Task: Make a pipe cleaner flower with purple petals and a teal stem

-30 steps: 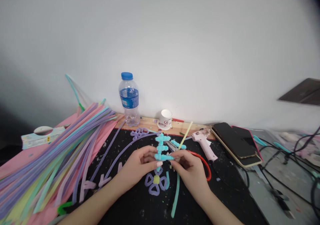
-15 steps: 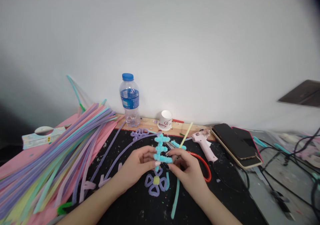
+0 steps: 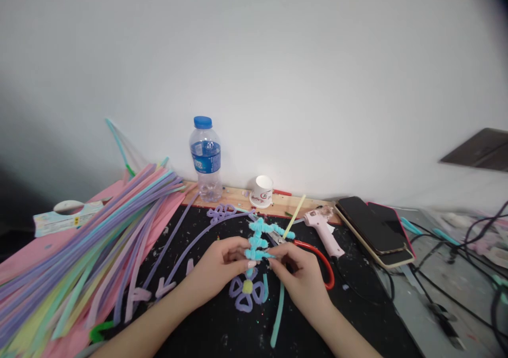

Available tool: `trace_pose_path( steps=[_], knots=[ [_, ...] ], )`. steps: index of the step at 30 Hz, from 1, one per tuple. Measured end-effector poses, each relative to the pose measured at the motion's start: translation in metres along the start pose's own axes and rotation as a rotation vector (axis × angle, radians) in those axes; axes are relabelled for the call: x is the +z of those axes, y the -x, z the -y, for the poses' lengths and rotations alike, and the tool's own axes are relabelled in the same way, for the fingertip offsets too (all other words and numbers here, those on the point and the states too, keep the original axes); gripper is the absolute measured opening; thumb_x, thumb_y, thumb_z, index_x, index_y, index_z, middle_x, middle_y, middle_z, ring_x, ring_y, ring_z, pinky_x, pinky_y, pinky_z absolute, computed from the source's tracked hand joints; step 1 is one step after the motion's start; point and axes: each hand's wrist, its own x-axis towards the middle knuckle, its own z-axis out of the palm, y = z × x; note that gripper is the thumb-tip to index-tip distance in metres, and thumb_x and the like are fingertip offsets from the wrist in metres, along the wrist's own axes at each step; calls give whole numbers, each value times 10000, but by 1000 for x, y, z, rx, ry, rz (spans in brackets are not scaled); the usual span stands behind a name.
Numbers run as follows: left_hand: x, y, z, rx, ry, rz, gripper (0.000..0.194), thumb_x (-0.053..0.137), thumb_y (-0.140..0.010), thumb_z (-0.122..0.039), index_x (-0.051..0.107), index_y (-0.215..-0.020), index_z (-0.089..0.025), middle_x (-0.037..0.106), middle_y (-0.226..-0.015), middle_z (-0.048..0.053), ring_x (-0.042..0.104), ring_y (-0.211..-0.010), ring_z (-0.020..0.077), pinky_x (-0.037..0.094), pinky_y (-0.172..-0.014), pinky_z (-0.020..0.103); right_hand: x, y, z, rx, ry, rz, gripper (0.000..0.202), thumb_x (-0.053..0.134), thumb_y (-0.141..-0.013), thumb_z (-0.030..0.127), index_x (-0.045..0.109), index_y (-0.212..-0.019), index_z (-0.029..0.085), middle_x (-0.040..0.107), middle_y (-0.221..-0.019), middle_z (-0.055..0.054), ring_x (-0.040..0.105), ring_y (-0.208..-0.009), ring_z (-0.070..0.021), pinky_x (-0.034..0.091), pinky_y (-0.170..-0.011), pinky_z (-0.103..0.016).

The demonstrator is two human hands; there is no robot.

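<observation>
Between my two hands is a fluffy turquoise pipe-cleaner piece (image 3: 257, 241), a stem with several short side branches. My left hand (image 3: 225, 260) pinches its lower left part between thumb and fingers. The fingertips of my right hand (image 3: 296, 268) close on the tip of its lowest right branch. Just below lies a purple pipe-cleaner flower (image 3: 246, 290) with a yellow centre. Behind my right hand are red-handled scissors (image 3: 323, 262), partly hidden by it. A pale yellow pipe cleaner (image 3: 296, 215) crosses the blades, and a teal pipe cleaner (image 3: 278, 315) lies below my right hand.
Pipe cleaners in many colours (image 3: 107, 247) are heaped on the left. Along the wall stand a water bottle (image 3: 206, 159) and a paper cup (image 3: 262, 191). A pink glue gun (image 3: 325, 232), phones (image 3: 371, 225) and black cables (image 3: 440, 273) occupy the right side.
The turquoise piece has turned slightly, and its upper part now leans to the right. My right fingers have shifted a little on the lowest branch, which looks thinner at its tip.
</observation>
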Motion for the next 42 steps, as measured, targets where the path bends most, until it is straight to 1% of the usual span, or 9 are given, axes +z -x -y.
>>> trace_pose_path(
  steps=[11, 13, 16, 18, 21, 25, 30, 36, 42],
  knots=[
    [-1, 1, 0, -2, -70, -56, 201, 711, -674, -270, 598, -802, -164, 612, -671, -17, 574, -649, 149, 442, -634, 266, 1, 0, 3, -28, 49, 25, 67, 591, -798, 185, 657, -797, 189, 599, -638, -8, 523, -560, -150, 423, -534, -260],
    [-1, 0, 0, 8, -75, -77, 188, 690, -701, -297, 610, -804, -161, 610, -666, -12, 574, -641, 152, 439, -626, 268, -1, 0, 5, -86, 50, 14, 82, 575, -808, 176, 636, -858, 199, 615, -731, -24, 542, -616, -161, 449, -581, -276],
    [-2, 1, -2, 3, -66, -157, 215, 692, -696, -305, 611, -833, -160, 616, -674, -9, 583, -650, 162, 441, -625, 270, -7, -1, 6, -193, 96, -85, 169, 514, -836, 161, 594, -976, 210, 601, -975, -74, 565, -859, -210, 465, -753, -338],
    [-3, 1, -3, 6, -69, -226, 231, 701, -684, -307, 607, -839, -163, 621, -692, -10, 590, -667, 166, 446, -639, 270, -14, -4, 4, -223, 197, -188, 193, 476, -850, 148, 581, -1000, 207, 574, -1051, -92, 526, -992, -237, 428, -854, -384],
    [-5, 0, -4, 19, -79, -276, 237, 702, -682, -313, 601, -839, -167, 621, -676, -20, 596, -650, 163, 450, -646, 270, -23, -11, -6, -232, 425, -262, 185, 494, -837, 132, 598, -978, 192, 577, -1045, -100, 500, -1014, -255, 392, -890, -418],
    [-6, -2, -3, 31, -72, -298, 252, 708, -673, -308, 601, -852, -165, 648, -712, -4, 613, -677, 174, 461, -671, 281, -30, -25, -20, -261, 651, -242, 157, 540, -816, 135, 639, -930, 180, 611, -985, -92, 497, -944, -259, 401, -844, -417],
    [-5, -2, -6, 24, -61, -303, 278, 721, -654, -319, 605, -854, -166, 647, -720, 3, 610, -670, 180, 467, -664, 293, -30, -42, -18, -152, 836, -127, 79, 605, -778, 178, 670, -808, 211, 626, -907, -81, 492, -894, -282, 385, -718, -404],
    [-5, -1, -6, 26, -17, -259, 275, 698, -685, -335, 592, -877, -169, 628, -767, 8, 607, -674, 171, 472, -637, 286, -27, -58, -12, -72, 582, -90, 138, 649, -662, 99, 601, -581, 200, 628, -792, -64, 500, -875, -294, 359, -707, -409],
    [-5, 1, -11, 13, 39, -284, 239, 694, -692, -333, 587, -837, -176, 576, -688, -28, 582, -623, 141, 472, -605, 262, -26, -58, -4, -75, 304, -198, 88, 470, -847, 223, 547, -875, 191, 661, -824, -55, 597, -775, -199, 455, -703, -338]
  ],
)
